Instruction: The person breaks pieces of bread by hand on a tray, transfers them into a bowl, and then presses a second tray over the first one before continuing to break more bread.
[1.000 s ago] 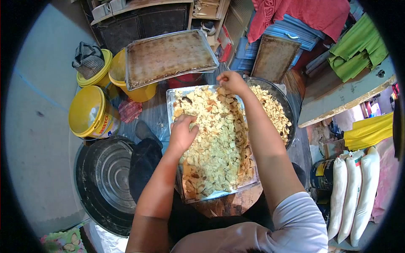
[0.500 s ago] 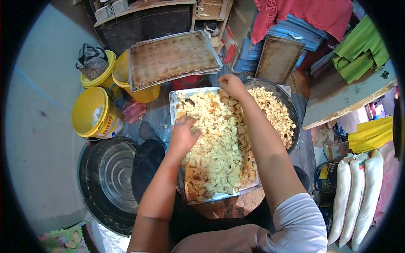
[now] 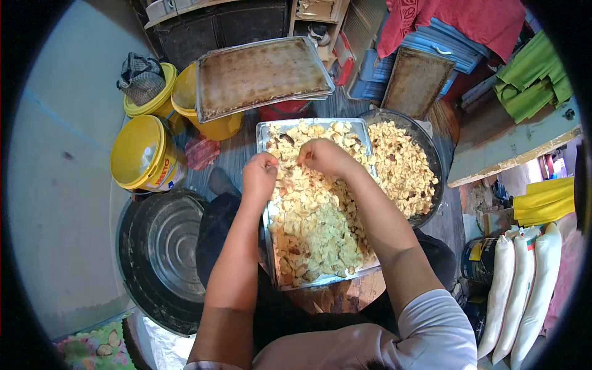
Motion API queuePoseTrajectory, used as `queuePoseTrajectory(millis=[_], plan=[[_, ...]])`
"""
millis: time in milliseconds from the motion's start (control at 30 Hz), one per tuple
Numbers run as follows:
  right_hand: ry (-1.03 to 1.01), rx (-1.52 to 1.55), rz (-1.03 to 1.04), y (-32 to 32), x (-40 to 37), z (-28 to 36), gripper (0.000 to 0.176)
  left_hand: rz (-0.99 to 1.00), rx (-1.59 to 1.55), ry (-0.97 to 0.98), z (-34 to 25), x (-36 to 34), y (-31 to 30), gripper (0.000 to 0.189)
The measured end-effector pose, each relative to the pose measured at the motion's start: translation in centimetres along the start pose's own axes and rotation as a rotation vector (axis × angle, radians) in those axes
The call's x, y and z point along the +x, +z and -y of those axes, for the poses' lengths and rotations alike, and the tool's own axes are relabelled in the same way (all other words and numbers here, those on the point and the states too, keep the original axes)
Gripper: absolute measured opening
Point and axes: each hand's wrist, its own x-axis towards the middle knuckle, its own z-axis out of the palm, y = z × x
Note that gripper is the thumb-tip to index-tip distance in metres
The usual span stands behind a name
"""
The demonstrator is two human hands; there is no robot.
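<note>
A metal baking tray (image 3: pixel 266 131) stands before me, heaped with torn, pale-yellow pieces of what looks like bread (image 3: pixel 314 213), some with brown crust. Over its upper left part is my left hand (image 3: pixel 259 176), fingers curled together in a pinch. Close by on the right, my right hand (image 3: pixel 328 158) is bent down over the pieces with its fingers closed. The fingertips of both hands nearly meet; whatever is between them is too small or hidden to make out. Right of the tray, a round dark pan (image 3: pixel 439 161) holds more such pieces, partly behind my right forearm.
Stained baking trays (image 3: pixel 265 77) lie stacked beyond, near yellow buckets (image 3: pixel 137 151). An empty black basin (image 3: pixel 163 259) sits at left. Another brown tray (image 3: pixel 417 83) leans against blue plastic at the back. A door (image 3: pixel 512 151) and filled white bags (image 3: pixel 519 290) are at right.
My right hand has moved left and down from the tray's top right edge to beside my left hand. The left hand has risen slightly, and its spread fingers have closed.
</note>
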Motion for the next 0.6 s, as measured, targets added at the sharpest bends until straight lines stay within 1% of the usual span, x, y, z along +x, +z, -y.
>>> queuePoseTrajectory(millis=[33, 67, 100, 167, 233, 300, 367, 433, 467, 500, 567, 600], plan=[[0.033, 0.080, -0.057, -0.7, 0.0, 0.7, 0.009, 0.001, 0.000, -0.001, -0.1, 0.2, -0.3, 0.008], [0.049, 0.089, -0.113, -1.3, -0.1, 1.4, 0.011, -0.027, -0.059, -0.073, -0.2, 0.3, -0.4, 0.009], [0.053, 0.092, -0.114, -1.1, 0.3, 1.3, 0.011, -0.052, -0.117, -0.144, -0.3, 0.3, -0.6, 0.010], [-0.073, 0.120, -0.233, -0.3, 1.4, 0.3, 0.011, -0.030, -0.091, -0.130, 0.8, -0.1, 0.0, 0.014], [-0.031, 0.063, -0.229, 0.6, 1.6, 0.5, 0.014, 0.012, 0.154, 0.038, 1.0, -0.5, 0.4, 0.019], [-0.115, -0.181, -0.300, 2.3, 1.1, 0.9, 0.017, 0.034, 0.173, 0.032, 1.1, -0.3, 0.5, 0.020], [-0.124, -0.157, -0.261, 3.6, 0.8, 1.0, 0.020, 0.055, 0.192, 0.017, 1.2, -0.2, 0.5, 0.022], [-0.085, -0.251, -0.178, 4.3, 0.7, 0.8, 0.020, 0.056, 0.094, -0.039, 1.9, 0.1, 0.3, 0.021], [-0.125, -0.213, -0.239, 4.4, 0.7, 0.4, 0.021, 0.041, 0.108, -0.009, 3.2, 0.3, 0.5, 0.018], [-0.124, -0.210, -0.241, 4.2, 0.3, 1.1, 0.021, 0.044, 0.111, -0.008, 3.2, 0.5, 0.6, 0.018], [-0.125, -0.056, -0.375, 3.9, -1.3, 3.4, 0.019, -0.021, -0.273, -0.280, 3.3, 0.4, 0.8, 0.015], [-0.221, -0.102, -0.403, 4.7, -1.6, 3.7, 0.018, 0.028, -0.316, -0.375, 2.3, 0.4, 0.3, 0.022]])
